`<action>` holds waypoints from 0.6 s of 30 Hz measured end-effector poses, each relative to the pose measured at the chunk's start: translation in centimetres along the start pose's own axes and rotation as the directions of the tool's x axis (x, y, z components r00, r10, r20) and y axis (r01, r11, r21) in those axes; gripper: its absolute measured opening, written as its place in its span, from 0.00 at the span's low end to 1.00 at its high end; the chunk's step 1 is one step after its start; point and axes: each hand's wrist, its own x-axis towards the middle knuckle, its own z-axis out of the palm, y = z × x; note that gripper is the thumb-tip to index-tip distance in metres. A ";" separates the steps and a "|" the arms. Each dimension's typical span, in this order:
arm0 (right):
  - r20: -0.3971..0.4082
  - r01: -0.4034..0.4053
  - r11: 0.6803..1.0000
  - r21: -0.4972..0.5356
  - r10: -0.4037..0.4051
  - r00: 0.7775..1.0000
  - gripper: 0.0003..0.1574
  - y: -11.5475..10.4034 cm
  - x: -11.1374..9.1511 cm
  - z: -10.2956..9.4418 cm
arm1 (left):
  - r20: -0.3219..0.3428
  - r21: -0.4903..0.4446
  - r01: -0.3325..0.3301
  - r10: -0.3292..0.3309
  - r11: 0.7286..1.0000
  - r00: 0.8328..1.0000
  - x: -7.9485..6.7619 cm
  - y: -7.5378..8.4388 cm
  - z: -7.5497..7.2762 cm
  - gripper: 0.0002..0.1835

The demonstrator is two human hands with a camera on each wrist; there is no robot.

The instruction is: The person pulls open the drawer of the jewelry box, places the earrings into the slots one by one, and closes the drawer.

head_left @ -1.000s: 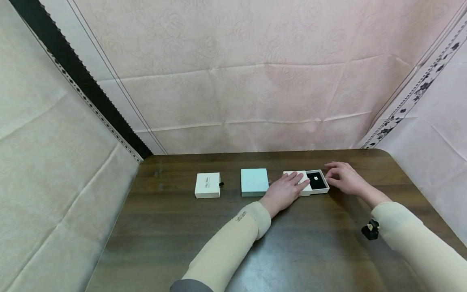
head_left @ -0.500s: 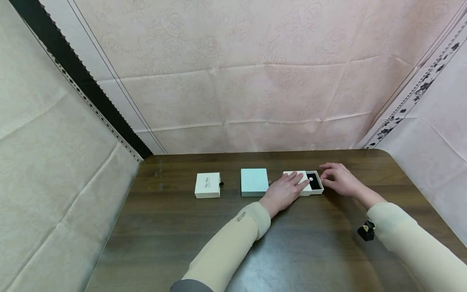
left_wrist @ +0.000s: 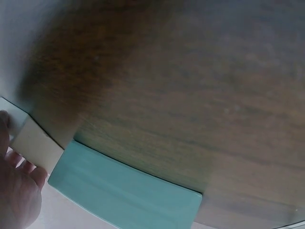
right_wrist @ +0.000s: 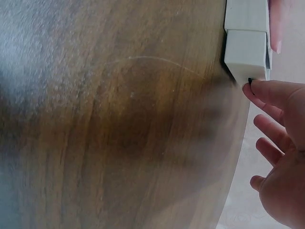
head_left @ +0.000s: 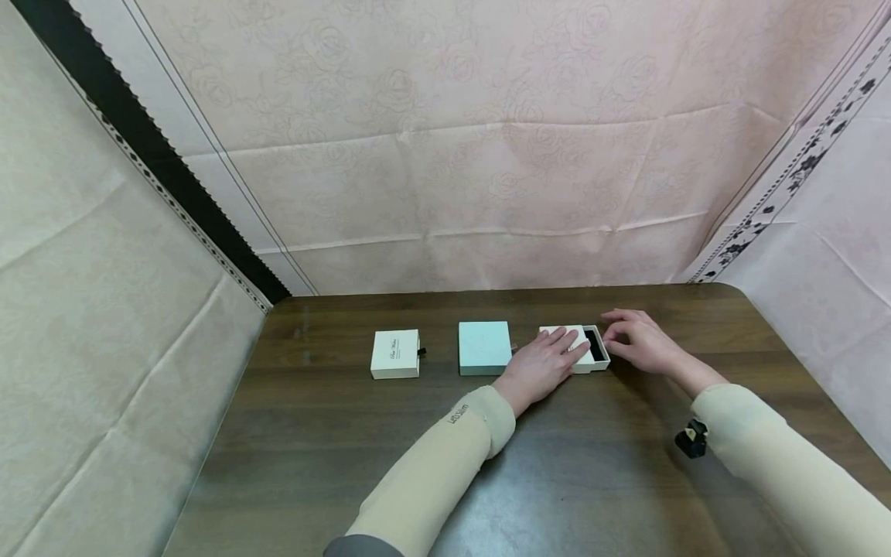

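Observation:
A white slide-out box (head_left: 583,360) lies on the table at centre right, its drawer (head_left: 598,364) partly out to the right with a black lining showing. My left hand (head_left: 541,363) rests on the box's outer sleeve, fingers spread over its top. At the drawer's right end my right hand (head_left: 642,342) pinches the small black pull tab (right_wrist: 251,82) between thumb and index finger; the other fingers are held apart from the box. The left wrist view shows the left fingers along the white box (left_wrist: 35,143).
Left of the white box sits a light-blue box (head_left: 484,348), close to my left wrist. Farther left is another white box (head_left: 394,354) with lettering and a black tab. The wooden table (head_left: 313,456) meets a hanging pale cloth (head_left: 445,193) behind.
My right hand has moved left, and the drawer has slid farther into the sleeve. The small light-coloured item on the black lining is out of sight now. The left hand has stayed in place.

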 end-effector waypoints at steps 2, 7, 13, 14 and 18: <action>-0.005 0.004 1.000 0.002 -0.004 1.000 0.09 -0.1 0.0 0.0 | -0.007 -0.001 -0.001 0.001 1.000 1.000 0.0 0.0 0.0 0.28; 0.003 0.003 1.000 0.001 -0.003 1.000 0.08 -0.3 0.1 0.2 | -0.008 -0.002 -0.004 0.004 1.000 1.000 -0.1 0.0 0.1 0.28; 0.022 0.005 1.000 -0.004 -0.005 1.000 0.09 -0.6 0.5 0.3 | -0.001 -0.003 -0.002 0.002 1.000 1.000 0.0 0.0 0.0 0.28; 0.025 0.006 1.000 -0.002 -0.006 1.000 0.09 -0.6 0.5 0.4 | -0.001 -0.004 -0.002 0.002 1.000 1.000 0.0 0.0 0.0 0.28; 0.032 0.011 1.000 0.003 -0.011 0.999 0.09 -0.9 0.7 0.4 | -0.005 -0.004 -0.004 0.004 1.000 1.000 0.0 0.0 0.0 0.29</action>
